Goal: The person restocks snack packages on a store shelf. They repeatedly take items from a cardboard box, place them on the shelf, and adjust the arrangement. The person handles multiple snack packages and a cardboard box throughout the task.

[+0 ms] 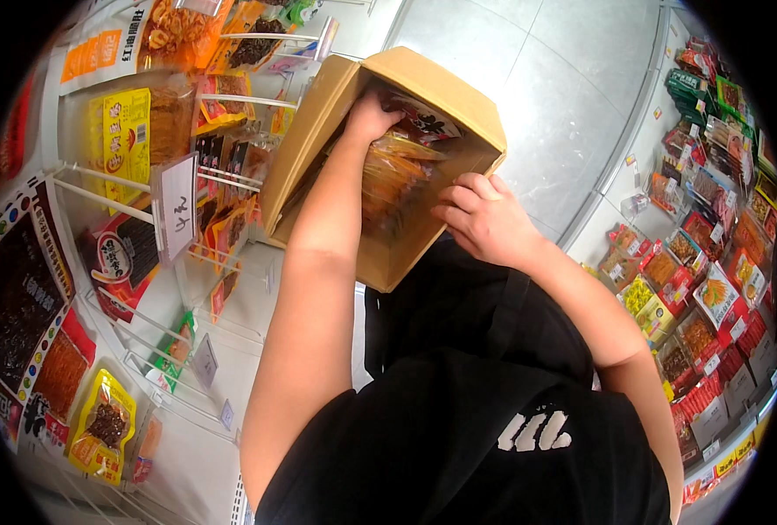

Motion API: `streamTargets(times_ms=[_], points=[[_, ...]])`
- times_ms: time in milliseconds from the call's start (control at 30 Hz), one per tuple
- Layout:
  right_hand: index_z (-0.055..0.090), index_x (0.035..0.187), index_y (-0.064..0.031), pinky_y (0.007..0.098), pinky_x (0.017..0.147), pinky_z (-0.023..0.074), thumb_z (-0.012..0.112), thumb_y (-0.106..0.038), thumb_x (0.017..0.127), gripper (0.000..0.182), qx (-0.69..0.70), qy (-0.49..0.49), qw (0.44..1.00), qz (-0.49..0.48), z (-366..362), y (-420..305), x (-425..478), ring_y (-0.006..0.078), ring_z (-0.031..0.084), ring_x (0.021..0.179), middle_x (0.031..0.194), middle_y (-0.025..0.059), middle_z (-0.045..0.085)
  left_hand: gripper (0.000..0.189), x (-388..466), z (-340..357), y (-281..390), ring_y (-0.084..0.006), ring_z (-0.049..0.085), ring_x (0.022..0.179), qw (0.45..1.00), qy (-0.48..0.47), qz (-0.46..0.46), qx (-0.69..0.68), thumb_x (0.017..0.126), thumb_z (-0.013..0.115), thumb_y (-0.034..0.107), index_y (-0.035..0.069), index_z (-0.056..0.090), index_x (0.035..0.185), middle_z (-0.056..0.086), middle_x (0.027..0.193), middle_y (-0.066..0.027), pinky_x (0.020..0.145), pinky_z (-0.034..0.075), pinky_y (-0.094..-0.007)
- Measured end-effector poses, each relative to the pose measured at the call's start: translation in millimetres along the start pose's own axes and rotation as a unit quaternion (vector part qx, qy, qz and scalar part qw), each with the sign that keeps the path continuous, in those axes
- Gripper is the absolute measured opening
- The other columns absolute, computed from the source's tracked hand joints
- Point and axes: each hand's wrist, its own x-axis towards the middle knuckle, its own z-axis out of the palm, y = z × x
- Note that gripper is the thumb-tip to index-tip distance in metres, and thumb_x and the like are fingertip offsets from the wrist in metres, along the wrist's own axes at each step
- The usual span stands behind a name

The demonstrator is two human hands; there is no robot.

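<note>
An open cardboard box [309, 141] is tilted in front of my black-clothed body, its opening facing me. My left hand [370, 119] reaches deep inside, beside a dark packet [427, 118] with red and white print. Some of its fingers are hidden, so a hold on anything there is unclear. Several clear-wrapped, orange-brown snack packets [395, 174] stand in a row in the box below that hand. My right hand [486, 213] grips the box's near right rim, its fingers bent over the edge.
On the left, a rack with wire hooks [109, 197] carries hanging snack packets, including a yellow one [126, 141]. A handwritten price card [178, 209] juts out from a hook. Grey tiled floor [552, 85] runs beyond the box. Another shelf of packaged food [696, 282] curves along the right.
</note>
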Motion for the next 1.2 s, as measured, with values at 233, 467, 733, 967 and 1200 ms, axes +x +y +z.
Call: streamTargets(times_ms=[233,467,733,967,1200], points=[[0.066,0.109,-0.0142,0.0381,0.093,0.0408,0.07,-0.016,0.075,0.035,0.011,0.001,1.0,0.007,2.5,0.3,-1.6,0.0242,0.048,0.115,0.113,0.0008,0.058,0.065,-14.5,-6.7,32.8,-0.0351,0.059,0.114,0.991,0.025,-0.039,0.126,0.071,0.082,0.021,-0.001,0.052,0.125,0.062,0.122,-0.0209,0.097,0.047,-0.0408],[0.066,0.107,-0.0168,0.0345,0.085,0.041,0.069,-0.02,0.074,0.033,-0.014,0.011,1.0,-0.001,3.5,1.1,-1.9,0.0194,0.048,0.11,0.109,-0.0025,0.057,0.038,-15.0,-9.3,27.5,-0.0354,0.06,0.106,0.942,-0.071,0.059,0.323,0.081,0.072,0.029,0.011,0.067,0.114,0.062,0.116,-0.0217,0.093,0.048,-0.0433],[0.066,0.107,-0.0171,0.0341,0.085,0.0402,0.069,-0.02,0.074,0.033,-0.011,0.001,1.0,-0.02,2.7,5.0,-2.9,0.0186,0.047,0.112,0.111,-0.0025,0.058,0.015,-16.3,-29.5,43.9,-0.0379,0.064,0.086,0.891,-0.157,0.185,0.383,0.08,0.063,0.017,0.007,0.067,0.09,0.067,0.09,-0.0182,0.078,0.051,-0.0475],[0.065,0.105,-0.0091,0.0396,0.09,0.0466,0.07,-0.01,0.076,0.03,0.183,0.06,0.98,-0.055,-21.7,14.5,-2.0,0.0274,0.056,0.11,0.118,0.0054,0.06,0.011,-67.4,-66.1,100.5,-0.0323,0.066,0.081,0.869,-0.095,0.281,0.395,0.073,0.06,0.005,0.008,0.062,0.083,0.067,0.087,-0.0108,0.07,0.053,-0.0429],[0.064,0.098,-0.0023,0.0371,0.088,0.0496,0.063,-0.008,0.087,0.012,0.238,0.239,0.94,0.058,-47.9,53.6,-4.9,0.0298,0.062,0.102,0.105,0.0123,0.065,0.021,-146.5,-96.4,152.8,-0.0273,0.069,0.092,0.881,0.072,0.383,0.267,0.072,0.065,0.006,0.004,0.07,0.093,0.071,0.097,-0.0102,0.079,0.057,-0.0354]])
